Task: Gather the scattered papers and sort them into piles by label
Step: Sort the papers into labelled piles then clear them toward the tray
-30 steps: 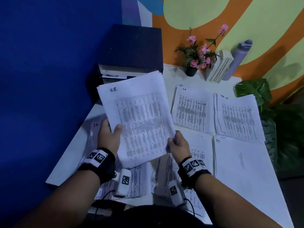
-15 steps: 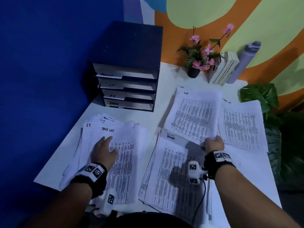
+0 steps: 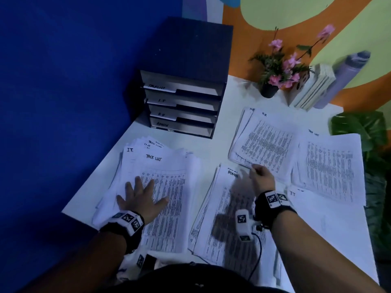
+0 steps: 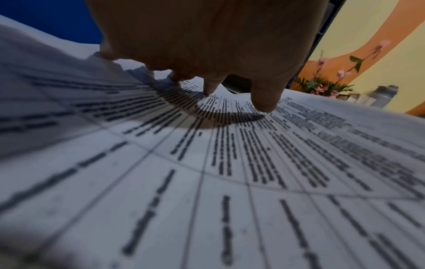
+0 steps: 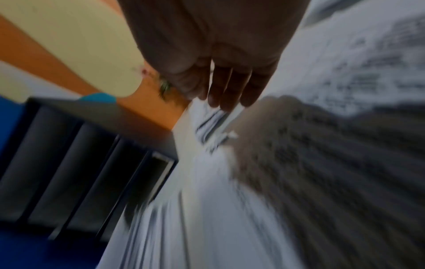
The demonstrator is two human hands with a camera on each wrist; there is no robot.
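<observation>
The left hand (image 3: 138, 196) lay flat with spread fingers on the unsorted stack (image 3: 160, 187), which sat just in front of the labelled tray organizer (image 3: 182, 106); its top sheet read "TASK LIST", with an "IT" corner showing beneath. The right hand (image 3: 261, 178) hovered, fingers straight and together and holding nothing, right of the organizer at the near corner of the HR pile (image 3: 268, 142). The ADMIN pile (image 3: 224, 208) lay in front of that, to the right of the unsorted stack; a task-list pile (image 3: 332, 166) sat to the right of the HR pile, and an IT pile (image 3: 330, 225) lay nearer the person than the task-list pile. The step in hand seemed to be fetching the next sheet. It would go best if the left palm kept the stack pinned while one corner was peeled up, so that a single sheet came away, and if its handwritten label was read before it was carried to the matching pile and squared to its edges. The right wrist view was smeared by motion, so whether the fingertips (image 5: 226, 103) touched the HR pile could not be told. The labels lower in the unsorted stack were covered, and the near edges of the front piles were cut off by the person's body.
</observation>
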